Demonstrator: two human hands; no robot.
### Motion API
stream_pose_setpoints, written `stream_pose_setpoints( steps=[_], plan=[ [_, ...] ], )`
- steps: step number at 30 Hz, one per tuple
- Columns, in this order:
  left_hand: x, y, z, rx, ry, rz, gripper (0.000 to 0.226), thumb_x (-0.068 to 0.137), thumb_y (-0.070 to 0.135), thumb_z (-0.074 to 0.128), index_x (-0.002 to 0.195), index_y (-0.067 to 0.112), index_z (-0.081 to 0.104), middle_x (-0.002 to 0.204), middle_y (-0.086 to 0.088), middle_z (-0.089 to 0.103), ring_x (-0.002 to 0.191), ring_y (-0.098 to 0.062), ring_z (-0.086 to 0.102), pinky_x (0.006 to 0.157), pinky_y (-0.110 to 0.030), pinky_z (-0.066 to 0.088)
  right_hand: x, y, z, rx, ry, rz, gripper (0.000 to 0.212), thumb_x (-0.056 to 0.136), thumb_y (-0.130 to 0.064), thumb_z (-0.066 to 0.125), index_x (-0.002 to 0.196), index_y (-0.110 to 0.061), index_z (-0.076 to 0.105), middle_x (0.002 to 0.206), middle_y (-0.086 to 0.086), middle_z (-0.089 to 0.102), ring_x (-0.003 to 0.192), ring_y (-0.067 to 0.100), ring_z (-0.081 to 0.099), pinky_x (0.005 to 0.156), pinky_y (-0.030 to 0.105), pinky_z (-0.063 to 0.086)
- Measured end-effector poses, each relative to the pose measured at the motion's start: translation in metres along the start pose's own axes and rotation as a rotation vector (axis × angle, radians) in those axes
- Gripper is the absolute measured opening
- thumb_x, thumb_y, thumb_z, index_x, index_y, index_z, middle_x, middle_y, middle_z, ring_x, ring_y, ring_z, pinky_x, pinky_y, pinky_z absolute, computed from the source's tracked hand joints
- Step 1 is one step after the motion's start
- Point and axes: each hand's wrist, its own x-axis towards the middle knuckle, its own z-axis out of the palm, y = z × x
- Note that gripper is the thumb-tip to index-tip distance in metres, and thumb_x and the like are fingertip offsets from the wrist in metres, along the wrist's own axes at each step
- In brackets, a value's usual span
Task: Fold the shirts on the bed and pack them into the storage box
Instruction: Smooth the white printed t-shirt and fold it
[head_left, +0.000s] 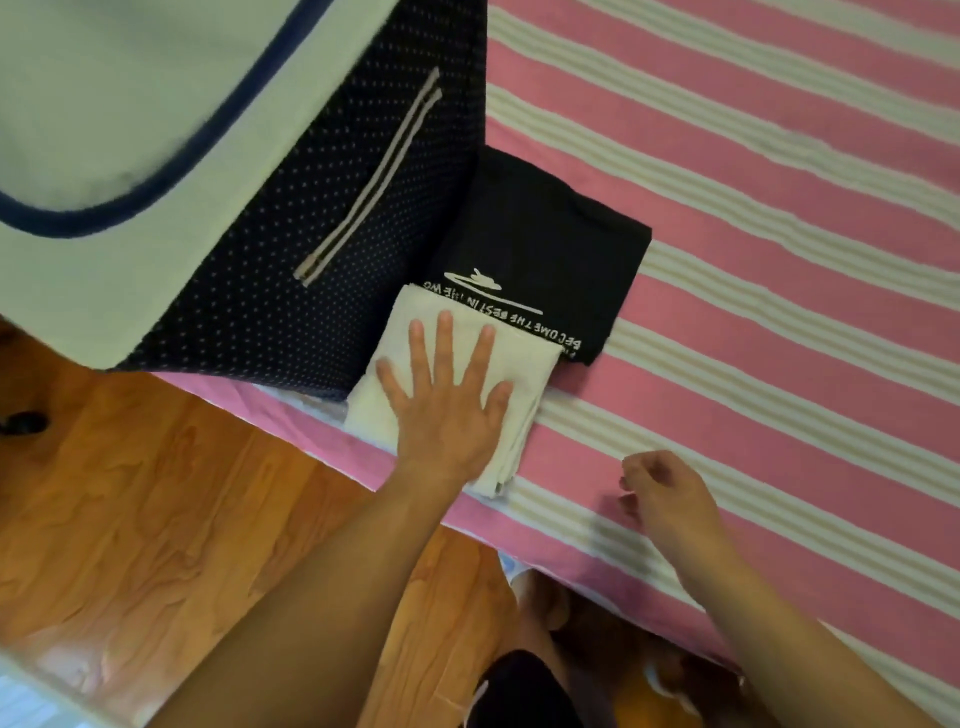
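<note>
1. Shirts, two of them, lie folded on the bed (779, 218) near its edge, right beside the storage box (291, 218): a white shirt (415, 332) in front and a black shirt (540, 244) behind it.
2. White shirt: it overlaps the near end of the black one, hiding part of its white printed lettering. It sits at the very edge of the bed, with one side against the dotted dark wall of the box.
3. Left hand (449, 400): it lies flat on the white shirt, fingers straight and spread, palm down. I judge this press is meant to flatten the last fold and keep the bundle from springing open.
4. Right hand (667, 493): it hovers just above the striped sheet, well to the right of the shirts, fingers loosely curled and holding nothing. It looks idle, probably waiting to help lift.
5. Placement: stacking the folded pieces next to the box keeps the carry short; that seems to be the reason they sit there.
6. Direction: the white shirt is an oblong whose long axis runs from the bed's edge up and slightly right, along the box wall. Its layered open edges show at the near right corner. The black shirt follows the same line, its lettering reading upside down from this view.
7. Box: its pale lid (130, 104) with dark piping shows at upper left. Whether it is open I cannot tell.
</note>
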Motion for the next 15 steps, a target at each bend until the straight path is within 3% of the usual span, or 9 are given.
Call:
stream_pose_setpoints(
  steps=[4,10,13,15],
  plan=[
    [0.009,0.003,0.006,-0.019,-0.056,-0.024,0.066,0.104,0.063,0.012,0.161,0.038,-0.01,0.168,-0.005,-0.021,0.153,-0.034,-0.023,0.115,-0.075,-0.003,0.007,0.016,-0.028,-0.107,0.034,0.061,0.016,0.102,-0.02,0.054,0.092,-0.012,0.064,0.087,0.009,0.069,0.082,0.03,0.067,0.082,0.047,0.055],
    [0.014,0.013,-0.029,0.044,-0.349,-0.07,0.065,0.101,0.065,0.001,0.152,0.041,-0.031,0.157,-0.001,-0.046,0.145,-0.031,-0.04,0.116,-0.07,-0.011,-0.02,0.016,-0.061,-0.128,-0.072,0.063,0.016,0.102,-0.017,0.053,0.092,-0.011,0.064,0.089,0.013,0.069,0.076,0.028,0.067,0.081,0.049,0.056],
    [0.001,0.032,-0.071,0.11,-0.566,-0.135,0.069,0.105,0.054,0.017,0.159,0.031,-0.02,0.16,-0.009,-0.039,0.149,-0.037,-0.032,0.12,-0.063,-0.012,-0.053,0.006,-0.097,-0.086,-0.063,0.016,0.017,0.104,-0.019,0.051,0.096,-0.011,0.063,0.092,0.012,0.069,0.075,0.024,0.066,0.078,0.043,0.056],
    [-0.014,0.064,-0.101,0.064,-0.616,-0.186,0.065,0.106,0.049,0.021,0.162,0.026,-0.001,0.168,-0.012,-0.021,0.154,-0.038,-0.016,0.122,-0.058,-0.005,-0.078,0.007,-0.13,-0.043,-0.046,0.001,0.016,0.104,-0.019,0.05,0.1,-0.01,0.063,0.095,0.012,0.069,0.077,0.022,0.066,0.078,0.04,0.055]
  ],
)
